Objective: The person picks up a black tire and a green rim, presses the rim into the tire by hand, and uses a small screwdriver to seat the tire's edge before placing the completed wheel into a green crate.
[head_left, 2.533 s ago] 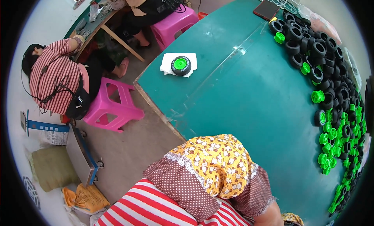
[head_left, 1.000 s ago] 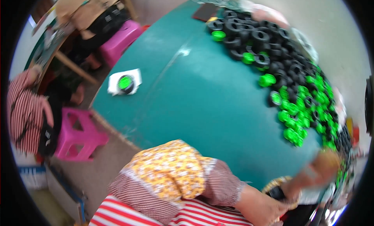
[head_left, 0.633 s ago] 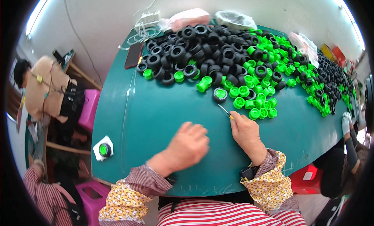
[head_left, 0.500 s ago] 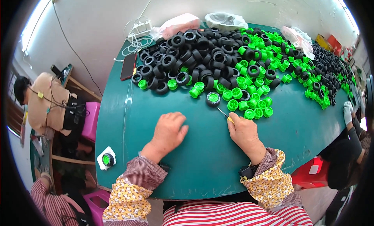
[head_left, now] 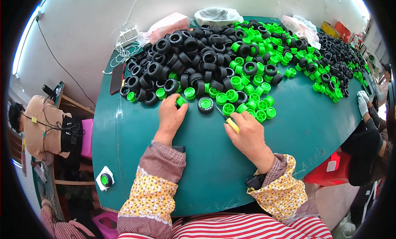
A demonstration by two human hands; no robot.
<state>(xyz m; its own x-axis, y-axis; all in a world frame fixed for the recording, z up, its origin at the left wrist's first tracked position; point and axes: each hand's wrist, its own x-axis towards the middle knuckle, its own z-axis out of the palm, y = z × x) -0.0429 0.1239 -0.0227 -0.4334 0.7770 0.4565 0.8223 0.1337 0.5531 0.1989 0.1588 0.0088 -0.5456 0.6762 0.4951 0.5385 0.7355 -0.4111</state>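
Observation:
My left hand [head_left: 169, 117] is at the front edge of the pile, its thumb and fingers closed round a green plastic wheel rim [head_left: 181, 101]. In my right hand [head_left: 250, 137] is a screwdriver-like tool with a yellow handle [head_left: 232, 125]; its thin metal shaft points up and left. Between the two hands, a black tyre fitted on a green rim [head_left: 206, 104] lies flat on the table, close to the shaft's end. Loose green rims [head_left: 260, 115] lie just beyond my right hand. Black tyres [head_left: 154, 69] are heaped beyond my left hand.
The green table [head_left: 198, 169] curves round in front of me. Another fitted wheel [head_left: 106, 180] sits on white paper at the left edge. A phone [head_left: 117, 79], cables [head_left: 126, 53] and a lined bowl [head_left: 218, 17] are at the back. Gloved hands [head_left: 363, 99] of another person show at right.
My left hand has reached forward to the pile and taken hold of a green rim. The tool is still in my right hand. The whole view has shifted a little.

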